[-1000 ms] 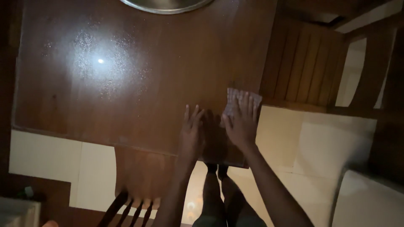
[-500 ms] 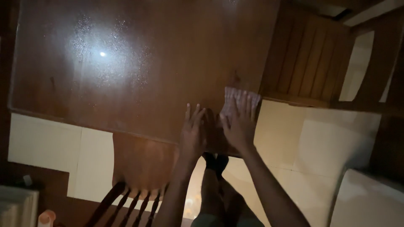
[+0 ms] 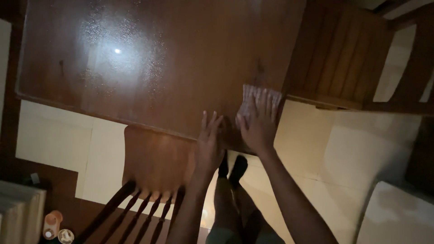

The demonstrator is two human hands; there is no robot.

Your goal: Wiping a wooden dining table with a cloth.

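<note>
The fingers (image 3: 266, 101) of the right hand (image 3: 258, 124) lie straight and slightly spread, pressed flat on top of a pale, crumpled cleaning cloth (image 3: 255, 97), pinning it rather than gripping it; the fingers of the left hand (image 3: 210, 144) are straight too, close together, lying flat and holding nothing.

One large, glossy dark brown wooden table (image 3: 149, 68) fills the upper part of the view, and a bright spot of lamp light shines on its top. The cloth sits at the table's near right corner, close to the right edge, partly covered by the right hand. The left hand rests palm down on the tabletop at the near edge, just beside the right hand and apart from the cloth.

Two brown wooden chairs show: one with a rounded seat and spindle back (image 3: 153, 180) is tucked under the near edge, to the left of the person's left arm, and one with a slatted seat (image 3: 339, 54) stands off the table's right end. Cream floor tiles (image 3: 58, 140) run below both.

Both forearms reach up from the bottom edge and converge towards the corner, the right crossing in from the lower right. Two feet in dark socks (image 3: 233, 167) stand between the arms on the tiles. One small orange bottle (image 3: 51, 223) and one small round lid (image 3: 66, 235) sit in the bottom left corner.
</note>
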